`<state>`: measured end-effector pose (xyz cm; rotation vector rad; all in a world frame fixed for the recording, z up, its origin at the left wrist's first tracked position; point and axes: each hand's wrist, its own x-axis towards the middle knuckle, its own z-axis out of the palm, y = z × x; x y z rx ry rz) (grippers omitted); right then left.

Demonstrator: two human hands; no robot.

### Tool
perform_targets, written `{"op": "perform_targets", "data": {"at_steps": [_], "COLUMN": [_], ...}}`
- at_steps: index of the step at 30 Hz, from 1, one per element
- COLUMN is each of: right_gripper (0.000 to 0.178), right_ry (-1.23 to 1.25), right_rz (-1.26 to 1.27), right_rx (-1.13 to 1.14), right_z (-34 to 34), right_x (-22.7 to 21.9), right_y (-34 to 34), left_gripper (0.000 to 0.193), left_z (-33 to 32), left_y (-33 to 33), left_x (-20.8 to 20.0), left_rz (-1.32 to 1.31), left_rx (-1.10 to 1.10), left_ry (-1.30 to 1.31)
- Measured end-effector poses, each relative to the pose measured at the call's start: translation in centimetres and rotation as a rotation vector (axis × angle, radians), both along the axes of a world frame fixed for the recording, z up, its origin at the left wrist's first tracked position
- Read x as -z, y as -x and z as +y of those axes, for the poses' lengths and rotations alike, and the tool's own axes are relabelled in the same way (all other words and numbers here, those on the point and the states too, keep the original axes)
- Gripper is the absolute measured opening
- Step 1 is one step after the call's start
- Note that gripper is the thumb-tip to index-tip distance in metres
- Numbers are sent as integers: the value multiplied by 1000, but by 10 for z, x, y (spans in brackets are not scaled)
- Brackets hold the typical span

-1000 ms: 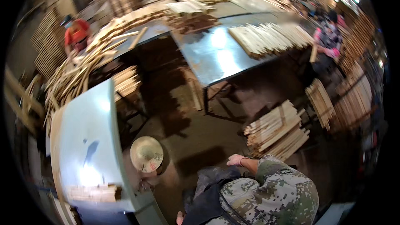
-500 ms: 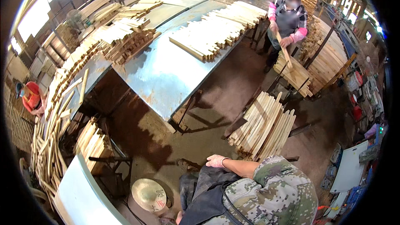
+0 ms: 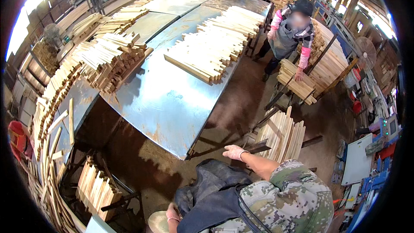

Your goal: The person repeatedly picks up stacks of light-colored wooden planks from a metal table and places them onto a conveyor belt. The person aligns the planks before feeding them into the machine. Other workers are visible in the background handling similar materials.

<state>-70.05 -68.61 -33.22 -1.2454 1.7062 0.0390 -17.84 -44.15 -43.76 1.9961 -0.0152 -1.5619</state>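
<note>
My right hand (image 3: 234,152), in a pale pinkish glove, reaches forward above my lap with its fingers loosely extended and no object visible in it. Just beyond it is a dark metal bar (image 3: 260,146) of the rack holding a bundle of pale wooden strips (image 3: 282,136); whether I touch the bar cannot be made out. Low at the left, my left hand (image 3: 173,213), gloved alike, hangs beside a round tan stool top (image 3: 158,222), its fingers too hard to read. A dark apron (image 3: 215,185) covers my lap.
A large metal-topped table (image 3: 172,121) bears rows of wooden strips (image 3: 211,45). Another stack of strips (image 3: 97,190) stands on a rack at left. A co-worker (image 3: 291,34) bends over a wood pile (image 3: 297,80) at far right; a person in red (image 3: 19,140) is far left.
My right hand has risen off my lap and moved forward right. My left hand has come into fuller view by the stool. The co-worker's held board is now down on the pile. The view has shifted.
</note>
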Motion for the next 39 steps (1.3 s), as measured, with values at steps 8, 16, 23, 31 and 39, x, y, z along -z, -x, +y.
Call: {"op": "perform_targets", "data": {"at_steps": [8, 16, 23, 31, 39], "right_gripper": [90, 97, 92, 83, 62], "right_ry": [145, 721, 866, 784, 423], "right_rz": [-62, -2, 24, 60, -239], "right_rx": [316, 737, 904, 1005, 937], "right_z": [-188, -446, -614, -671, -608], "right_x": [-16, 24, 67, 78, 44], "right_y": [77, 229, 360, 395, 338], "left_gripper": [43, 22, 59, 61, 72], "left_z": [-258, -413, -587, -797, -875], "left_y": [39, 155, 223, 332, 360], "left_x": [-60, -77, -82, -80, -33], "left_rz": [170, 109, -234, -614, -831], "left_rx": [-10, 83, 687, 1054, 1052], "left_ry": [205, -69, 145, 474, 418]}}
